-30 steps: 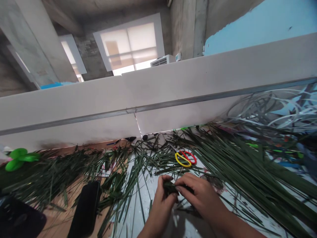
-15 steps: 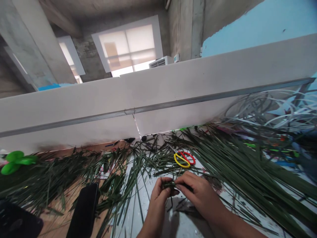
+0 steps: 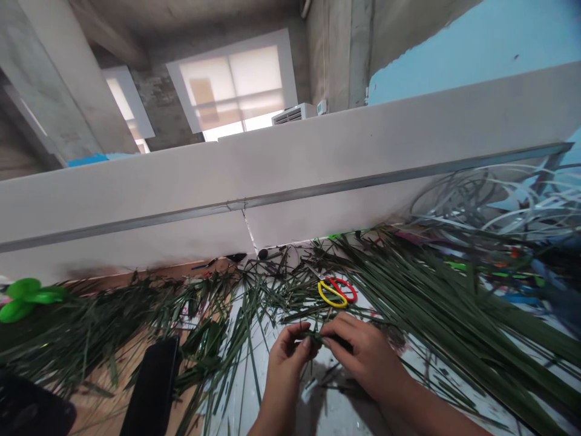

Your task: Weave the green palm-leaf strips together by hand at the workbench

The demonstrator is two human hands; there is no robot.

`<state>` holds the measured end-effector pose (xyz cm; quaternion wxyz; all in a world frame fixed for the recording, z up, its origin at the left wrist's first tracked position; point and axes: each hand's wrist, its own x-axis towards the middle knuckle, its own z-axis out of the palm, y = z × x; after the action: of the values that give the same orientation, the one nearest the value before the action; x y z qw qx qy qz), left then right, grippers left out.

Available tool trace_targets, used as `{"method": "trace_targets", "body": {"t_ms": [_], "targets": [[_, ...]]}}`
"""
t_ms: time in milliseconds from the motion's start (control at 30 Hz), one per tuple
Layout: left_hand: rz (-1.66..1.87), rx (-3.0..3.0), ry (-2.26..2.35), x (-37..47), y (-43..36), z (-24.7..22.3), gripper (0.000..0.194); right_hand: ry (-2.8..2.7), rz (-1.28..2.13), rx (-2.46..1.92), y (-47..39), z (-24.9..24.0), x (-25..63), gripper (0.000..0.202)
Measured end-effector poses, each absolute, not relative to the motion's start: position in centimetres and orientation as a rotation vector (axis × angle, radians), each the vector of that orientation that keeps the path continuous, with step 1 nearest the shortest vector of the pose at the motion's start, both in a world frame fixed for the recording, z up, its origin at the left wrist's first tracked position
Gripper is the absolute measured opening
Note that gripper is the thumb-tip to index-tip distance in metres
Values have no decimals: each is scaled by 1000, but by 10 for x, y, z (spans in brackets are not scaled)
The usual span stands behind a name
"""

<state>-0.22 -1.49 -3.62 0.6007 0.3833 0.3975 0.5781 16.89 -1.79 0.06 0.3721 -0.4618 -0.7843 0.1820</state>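
Between my two hands is a small green piece of leaf strip [image 3: 315, 336], folded or woven; its exact shape is too small to make out. My left hand [image 3: 290, 354] pinches it from the left with thumb and fingers. From the right, the thumb and fingertips of my right hand [image 3: 358, 348] close on its other side. Just beyond the hands lie scissors [image 3: 336, 292] with one yellow and one red handle, on top of cut green strips [image 3: 290, 297]. Below the hands the white tabletop [image 3: 242, 387] shows, with loose scraps on it.
Long green leaves [image 3: 454, 309] spread over the right side. A black phone [image 3: 152, 387] and another dark device [image 3: 34, 402] lie at the left, near a green balloon-like object [image 3: 27, 297]. Coiled pale strips [image 3: 494, 194] sit at the far right. A white partition [image 3: 290, 163] runs behind the table.
My left hand has shifted slightly left and turned a little, and the green piece has changed its angle between the fingers. My right hand stays almost in place.
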Motion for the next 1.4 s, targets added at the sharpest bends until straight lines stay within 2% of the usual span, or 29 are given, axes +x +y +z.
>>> {"method": "trace_targets", "body": {"t_ms": [600, 1000, 1400], "targets": [[1370, 826, 888, 1, -15, -38, 30, -2029, 432, -1112, -18, -2, 171, 15], [1374, 749, 867, 3, -15, -39, 32, -2067, 369, -1123, -19, 0, 170, 16], [1365, 803, 850, 2, -16, -36, 29, -1987, 451, -1086, -19, -4, 167, 15]]}}
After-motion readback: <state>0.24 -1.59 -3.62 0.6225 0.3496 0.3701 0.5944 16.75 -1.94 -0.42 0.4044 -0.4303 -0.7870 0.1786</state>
